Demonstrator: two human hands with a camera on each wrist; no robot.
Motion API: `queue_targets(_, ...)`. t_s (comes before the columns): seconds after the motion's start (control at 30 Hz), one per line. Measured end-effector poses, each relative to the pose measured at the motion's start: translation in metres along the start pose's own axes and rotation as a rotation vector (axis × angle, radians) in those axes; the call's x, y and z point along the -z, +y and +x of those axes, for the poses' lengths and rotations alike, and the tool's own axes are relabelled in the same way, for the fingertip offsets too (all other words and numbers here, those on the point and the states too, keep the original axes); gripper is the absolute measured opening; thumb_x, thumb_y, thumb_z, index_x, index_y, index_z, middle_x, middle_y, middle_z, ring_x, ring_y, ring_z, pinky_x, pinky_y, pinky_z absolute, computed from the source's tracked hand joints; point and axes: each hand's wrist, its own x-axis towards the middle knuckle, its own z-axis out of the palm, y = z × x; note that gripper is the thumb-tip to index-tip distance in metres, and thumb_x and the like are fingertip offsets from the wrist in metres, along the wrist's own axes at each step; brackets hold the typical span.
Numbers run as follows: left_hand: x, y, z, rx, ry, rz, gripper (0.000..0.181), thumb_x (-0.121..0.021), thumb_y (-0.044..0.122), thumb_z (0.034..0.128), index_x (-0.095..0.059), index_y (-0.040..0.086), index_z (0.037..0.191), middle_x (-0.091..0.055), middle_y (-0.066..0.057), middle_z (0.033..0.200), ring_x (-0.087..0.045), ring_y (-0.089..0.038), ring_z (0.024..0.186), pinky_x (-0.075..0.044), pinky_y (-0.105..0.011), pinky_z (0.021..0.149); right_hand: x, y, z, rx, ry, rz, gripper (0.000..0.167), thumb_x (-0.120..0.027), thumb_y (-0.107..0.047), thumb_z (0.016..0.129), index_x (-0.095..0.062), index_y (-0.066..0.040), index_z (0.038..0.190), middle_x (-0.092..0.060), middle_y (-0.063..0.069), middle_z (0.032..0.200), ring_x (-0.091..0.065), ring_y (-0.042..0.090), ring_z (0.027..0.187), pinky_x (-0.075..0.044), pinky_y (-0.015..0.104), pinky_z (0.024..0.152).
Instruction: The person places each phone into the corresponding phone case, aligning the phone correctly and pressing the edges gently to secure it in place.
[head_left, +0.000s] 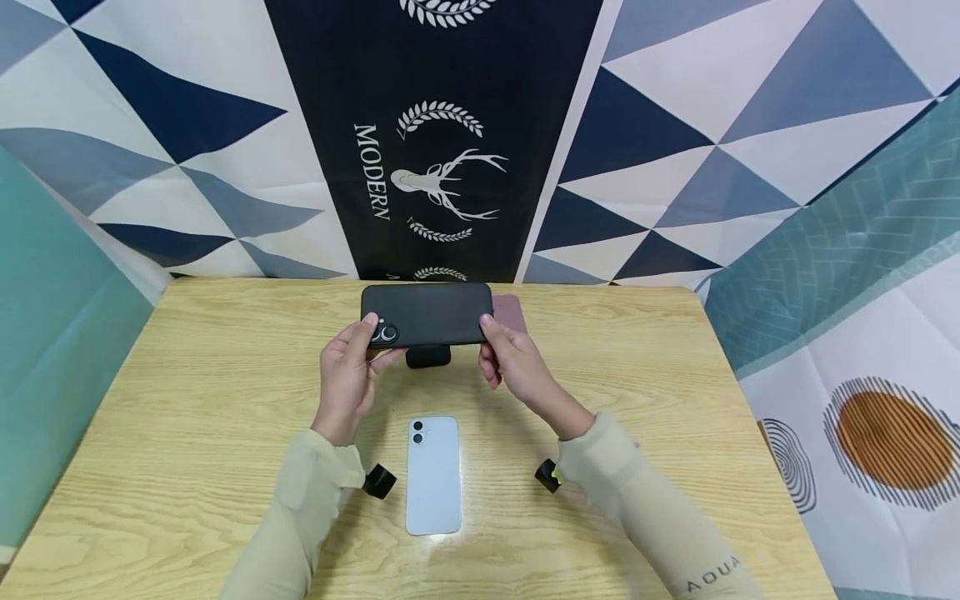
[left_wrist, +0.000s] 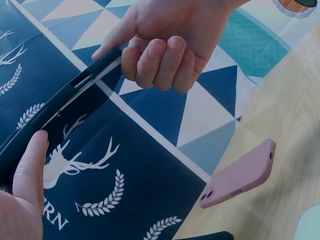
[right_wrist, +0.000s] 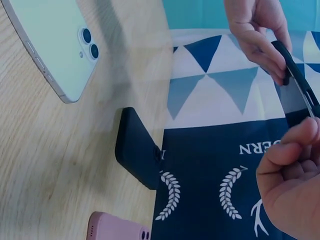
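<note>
Head view: twelve o'clock from the white two-camera phone (head_left: 433,479), left hand (head_left: 348,375) and right hand (head_left: 519,367), nearly closed, pinch the black-cased phone (head_left: 431,312), likely to steady it.

Solid black on the black case (head_left: 435,310) between the fingers (left_wrist: 150,62)! Nearer than them, a whitish phone (head_left: 433,483) with dark lenses; beside the right fingers, a dusty pink case (head_left: 512,312). Yellow-tan wood grain streaks the surface (head_left: 240,400) underneath. Beyond the fingers, navy, white and grey-blue triangles pattern the wall covering (head_left: 645,200), flanking a black panel (head_left: 442,67) with white antlers and laurels!
</note>
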Motion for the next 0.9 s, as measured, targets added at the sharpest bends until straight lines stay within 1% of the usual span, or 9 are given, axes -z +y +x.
queue_targets(0.1, -0.001, -0.001, -0.001, -0.013, -0.006, -0.014, 0.023, -0.055, 0.017, 0.0952, -0.067, 0.007, 0.079, -0.066, -0.003, 0.079, -0.069, -0.011, 0.071, -0.058, -0.026, 0.066, -0.002, 0.000, -0.001, 0.011, 0.044, -0.019, 0.055, -0.033, -0.048, 0.099, -0.043, -0.007, 0.064, -0.045, 0.001, 0.051, -0.043, 0.014, 0.046, -0.038, 0.023, 0.045)
queue_targets(0.2, -0.002, -0.002, -0.001, -0.023, -0.014, -0.020, 0.023, -0.054, 0.017, 0.0952, -0.067, 0.007, 0.079, -0.066, -0.003, 0.079, -0.069, -0.011, 0.072, -0.058, -0.026, 0.066, -0.005, 0.000, -0.001, 0.027, 0.082, 0.001, 0.054, -0.033, -0.045, 0.100, -0.040, -0.007, 0.063, -0.042, 0.000, 0.050, -0.040, 0.014, 0.044, -0.035, 0.023, 0.043)
queue_targets(0.3, -0.002, -0.003, -0.002, -0.007, -0.019, -0.026, 0.022, -0.054, 0.018, 0.0954, -0.067, 0.006, 0.081, -0.066, -0.003, 0.081, -0.070, -0.011, 0.073, -0.058, -0.026, 0.067, -0.008, 0.001, -0.001, 0.050, 0.115, 0.052, 0.051, -0.034, -0.039, 0.101, -0.038, -0.007, 0.062, -0.039, 0.000, 0.048, -0.036, 0.013, 0.042, -0.030, 0.022, 0.041)
queue_targets(0.4, -0.003, -0.003, -0.002, 0.012, -0.008, -0.032, 0.021, -0.054, 0.019, 0.0959, -0.066, 0.007, 0.083, -0.065, -0.002, 0.082, -0.069, -0.010, 0.074, -0.058, -0.025, 0.066, -0.010, 0.001, 0.000, 0.076, 0.129, 0.098, 0.048, -0.036, -0.035, 0.101, -0.036, -0.007, 0.063, -0.038, 0.000, 0.046, -0.034, 0.012, 0.040, -0.027, 0.022, 0.040)
queue_targets(0.57, -0.003, -0.004, -0.002, 0.002, 0.007, -0.039, 0.022, -0.053, 0.018, 0.0962, -0.064, 0.007, 0.081, -0.065, -0.002, 0.081, -0.069, -0.010, 0.073, -0.058, -0.025, 0.065, -0.011, 0.000, 0.001, 0.096, 0.121, 0.143, 0.047, -0.036, -0.032, 0.102, -0.035, -0.006, 0.063, -0.038, 0.000, 0.047, -0.035, 0.011, 0.040, -0.030, 0.023, 0.040)
queue_targets(0.7, -0.004, -0.003, -0.003, -0.017, 0.000, -0.051, 0.022, -0.054, 0.018, 0.0955, -0.064, 0.006, 0.079, -0.064, -0.003, 0.081, -0.069, -0.010, 0.073, -0.058, -0.024, 0.066, -0.012, -0.001, 0.000, 0.088, 0.100, 0.222, 0.045, -0.036, -0.031, 0.101, -0.036, -0.006, 0.063, -0.040, -0.001, 0.047, -0.037, 0.011, 0.042, -0.033, 0.021, 0.041)
queue_targets(0.77, -0.005, -0.003, -0.004, -0.025, 0.002, -0.057, 0.022, -0.055, 0.017, 0.0952, -0.064, 0.006, 0.078, -0.064, -0.003, 0.080, -0.069, -0.009, 0.072, -0.058, -0.024, 0.065, -0.013, -0.001, 0.000, 0.085, 0.079, 0.261, 0.045, -0.039, -0.031, 0.100, -0.039, -0.006, 0.062, -0.042, -0.001, 0.047, -0.038, 0.011, 0.042, -0.035, 0.021, 0.041)
queue_targets(0.9, -0.007, -0.003, -0.006, -0.027, 0.010, -0.054, 0.022, -0.055, 0.017, 0.0950, -0.065, 0.007, 0.078, -0.064, -0.002, 0.078, -0.069, -0.009, 0.071, -0.058, -0.026, 0.065, -0.017, 0.001, 0.002, 0.080, 0.020, 0.272, 0.044, -0.049, -0.028, 0.095, -0.046, -0.006, 0.057, -0.046, -0.002, 0.046, -0.041, 0.011, 0.043, -0.037, 0.021, 0.044)
